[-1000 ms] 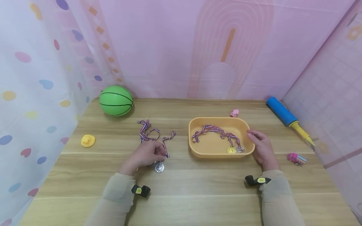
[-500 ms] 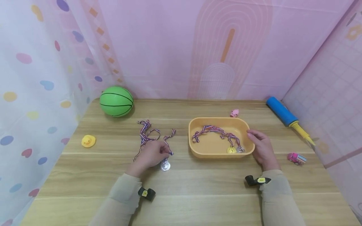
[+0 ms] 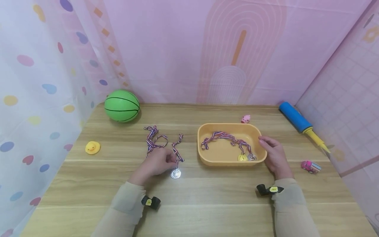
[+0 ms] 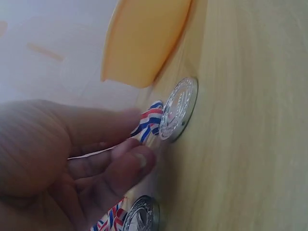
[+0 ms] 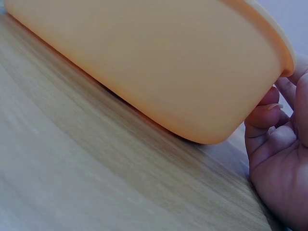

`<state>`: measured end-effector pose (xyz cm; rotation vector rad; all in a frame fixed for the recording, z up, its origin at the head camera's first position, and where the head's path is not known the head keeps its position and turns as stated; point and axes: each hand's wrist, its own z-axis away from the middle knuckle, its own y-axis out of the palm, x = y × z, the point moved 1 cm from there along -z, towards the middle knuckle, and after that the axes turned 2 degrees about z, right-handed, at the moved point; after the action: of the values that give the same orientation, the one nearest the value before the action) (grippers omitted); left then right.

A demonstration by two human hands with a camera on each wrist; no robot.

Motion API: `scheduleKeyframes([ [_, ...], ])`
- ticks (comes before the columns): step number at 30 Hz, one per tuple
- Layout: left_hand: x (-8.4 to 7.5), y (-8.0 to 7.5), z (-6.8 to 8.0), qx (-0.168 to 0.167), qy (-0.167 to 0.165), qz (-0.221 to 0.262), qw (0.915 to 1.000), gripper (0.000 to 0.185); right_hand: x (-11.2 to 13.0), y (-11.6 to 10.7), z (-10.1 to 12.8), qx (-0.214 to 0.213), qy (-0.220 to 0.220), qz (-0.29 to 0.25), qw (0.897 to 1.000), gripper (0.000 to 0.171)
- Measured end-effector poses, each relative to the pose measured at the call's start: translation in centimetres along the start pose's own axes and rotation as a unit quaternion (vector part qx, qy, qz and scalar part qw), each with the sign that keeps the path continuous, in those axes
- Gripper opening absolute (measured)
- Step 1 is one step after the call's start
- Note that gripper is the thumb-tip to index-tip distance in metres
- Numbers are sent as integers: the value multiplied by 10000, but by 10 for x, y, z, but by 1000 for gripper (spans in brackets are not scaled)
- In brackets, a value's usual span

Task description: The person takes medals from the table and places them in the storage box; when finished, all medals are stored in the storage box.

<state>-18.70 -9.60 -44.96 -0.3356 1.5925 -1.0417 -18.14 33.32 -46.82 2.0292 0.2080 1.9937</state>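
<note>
In the head view my left hand (image 3: 158, 161) is low over the table, fingertips at the striped ribbon (image 4: 150, 119) of a silver medal (image 3: 176, 173). The left wrist view shows thumb and fingers curled close at that ribbon, right beside the medal. A second silver medal (image 4: 142, 214) is below the thumb. Striped ribbons (image 3: 151, 140) lie tangled beyond the hand. My right hand (image 3: 275, 156) grips the right end of an orange plastic tub (image 3: 220, 163), thumb at the rim. Inside the tub are a gold medal (image 3: 242, 158) and a silver one (image 3: 251, 157) with ribbons.
A green ball (image 3: 122, 106) is at the back left, a yellow toy duck (image 3: 93, 147) nearer on the left. Behind the tub stands a small pink toy (image 3: 245, 118). A blue hand pump (image 3: 296, 118) and a pink toy truck (image 3: 311, 166) lie to the right.
The silver medal has shifted right across the table with its ribbon, away from the others. My left hand moved right, then slightly back left. The right hand and tub stayed still.
</note>
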Motion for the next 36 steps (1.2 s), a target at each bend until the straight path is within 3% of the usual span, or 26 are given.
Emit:
scheduleKeyframes([
  [4, 1, 3, 2, 450, -15, 54, 9990, 21, -1, 0, 0, 30, -18, -43, 10000, 15],
  [9, 1, 7, 2, 668, -208, -49, 9975, 26, -1, 0, -1, 38, -20, -58, 10000, 15],
  [25, -6, 8, 3, 741, -165, -476, 9960, 25, 0, 0, 1, -21, 68, 149, 9999, 20],
  [36, -15, 10, 7, 815, -434, -506, 9944, 38, -1, 0, 1, 22, -9, -14, 10000, 14],
])
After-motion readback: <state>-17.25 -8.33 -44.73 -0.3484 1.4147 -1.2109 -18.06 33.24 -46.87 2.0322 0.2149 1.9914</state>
